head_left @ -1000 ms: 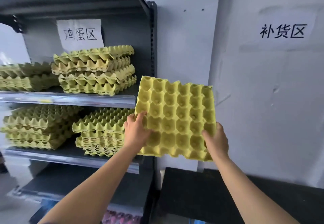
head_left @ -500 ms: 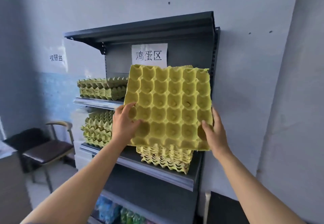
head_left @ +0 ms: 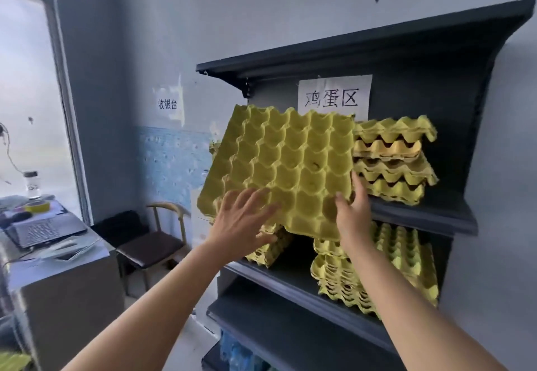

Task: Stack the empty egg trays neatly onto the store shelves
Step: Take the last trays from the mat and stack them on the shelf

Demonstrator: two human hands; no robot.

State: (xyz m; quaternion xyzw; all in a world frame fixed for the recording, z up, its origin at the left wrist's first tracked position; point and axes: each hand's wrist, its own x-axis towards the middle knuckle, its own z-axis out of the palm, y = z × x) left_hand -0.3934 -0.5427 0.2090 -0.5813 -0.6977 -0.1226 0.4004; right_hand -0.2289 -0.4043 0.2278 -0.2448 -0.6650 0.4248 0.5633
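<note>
The tilted egg tray (head_left: 279, 167) hides the left half of the upper shelf (head_left: 421, 216); only a sliver of a tray stack (head_left: 214, 147) shows past its left edge. The left hand (head_left: 244, 216) is motion-blurred, its fingers spread wide and straight over the tray's lower left cups. Whether its thumb hooks under the edge is unclear. The right hand (head_left: 353, 216) grips the lower right corner, thumb on the face, fingers round the side. The tray is yellow-green moulded pulp, its empty hollows facing the camera, just beside the right-end stack (head_left: 395, 161).
</note>
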